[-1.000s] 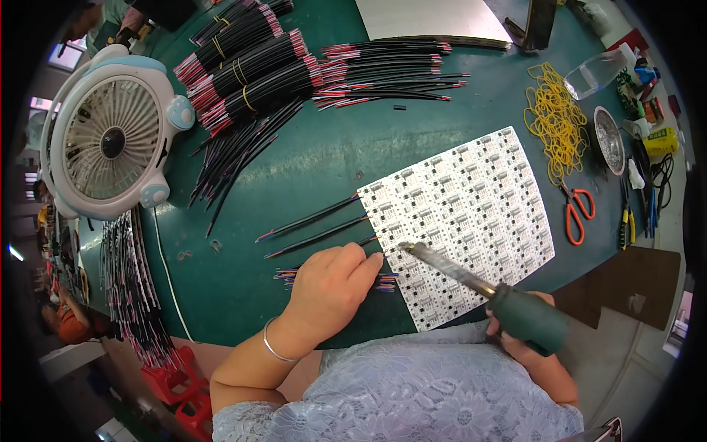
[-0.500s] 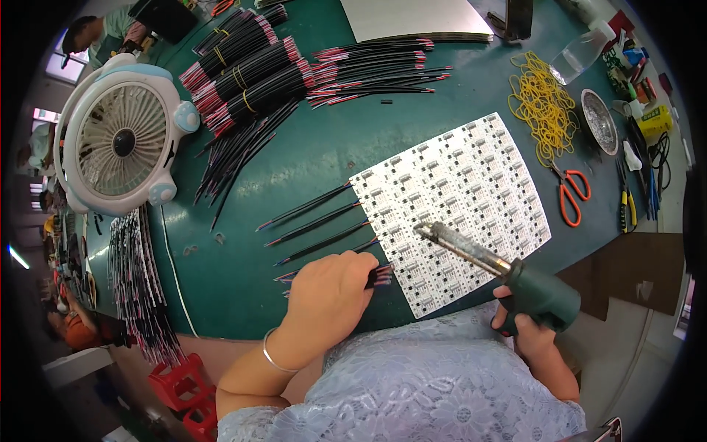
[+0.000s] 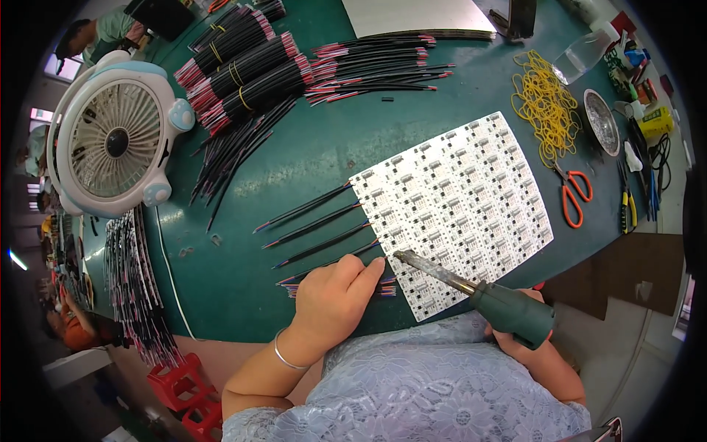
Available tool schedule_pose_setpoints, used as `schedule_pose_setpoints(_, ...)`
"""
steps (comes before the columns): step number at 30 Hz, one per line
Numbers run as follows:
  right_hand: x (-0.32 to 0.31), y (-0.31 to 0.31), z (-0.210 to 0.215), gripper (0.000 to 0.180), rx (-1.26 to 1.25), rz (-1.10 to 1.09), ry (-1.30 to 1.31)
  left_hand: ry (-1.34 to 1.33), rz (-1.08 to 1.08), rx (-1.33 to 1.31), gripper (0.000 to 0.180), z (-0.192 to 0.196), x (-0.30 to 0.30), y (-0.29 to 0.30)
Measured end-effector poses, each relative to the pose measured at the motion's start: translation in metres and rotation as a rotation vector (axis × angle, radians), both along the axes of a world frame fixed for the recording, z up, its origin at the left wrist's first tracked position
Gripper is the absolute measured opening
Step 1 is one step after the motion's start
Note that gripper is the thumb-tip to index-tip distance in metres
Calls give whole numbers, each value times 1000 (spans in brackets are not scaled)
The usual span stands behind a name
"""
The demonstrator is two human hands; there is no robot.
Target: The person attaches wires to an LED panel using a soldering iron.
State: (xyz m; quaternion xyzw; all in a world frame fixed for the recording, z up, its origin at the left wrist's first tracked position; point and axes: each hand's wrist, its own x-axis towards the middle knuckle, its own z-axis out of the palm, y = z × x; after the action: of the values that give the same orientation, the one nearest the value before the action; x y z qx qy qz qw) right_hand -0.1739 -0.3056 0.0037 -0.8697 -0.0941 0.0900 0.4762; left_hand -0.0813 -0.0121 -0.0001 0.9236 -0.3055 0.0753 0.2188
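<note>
My right hand [image 3: 519, 328] grips a green soldering gun [image 3: 512, 313] by its handle. Its metal tip rests over the left edge of a white panel of small circuit boards [image 3: 456, 199], close to my left fingertips. My left hand [image 3: 335, 298] has thumb and finger pinched at that edge; what lies between them is hidden. Beneath this hand, a small bundle of black wires with coloured ends [image 3: 387, 287] shows on both sides. Farther up the same edge, several black wires [image 3: 317, 216] reach leftward from the panel.
A white fan [image 3: 114, 144] stands at left. Tied black wire bundles [image 3: 247, 74] and loose wires [image 3: 375, 66] lie at the back. Yellow rubber bands [image 3: 543, 107], orange-handled scissors [image 3: 574, 199], a metal bowl [image 3: 601, 121] and a clear bottle [image 3: 582, 55] are at right. Another person [image 3: 99, 37] sits far left.
The soldering gun's tip has moved left and nearer to me, to the panel's edge by my left hand. My left fingers have shifted from the wire bundle to that edge.
</note>
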Motion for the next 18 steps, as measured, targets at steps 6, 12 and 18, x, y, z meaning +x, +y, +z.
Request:
schedule_pose_setpoints(6, 3, 2, 0, 33, -49, 43, -74, 42, -21, -17, 37, 1, 2, 1)
schedule_pose_setpoints(12, 12, 4, 11, 42, -216, 161, -258, 69, -16, -26, 37, 2, 2, 1)
schedule_pose_setpoints(18, 16, 9, 14, 22, -170, 123, -282, 78, -1, -26, 33, 2, 3, 0)
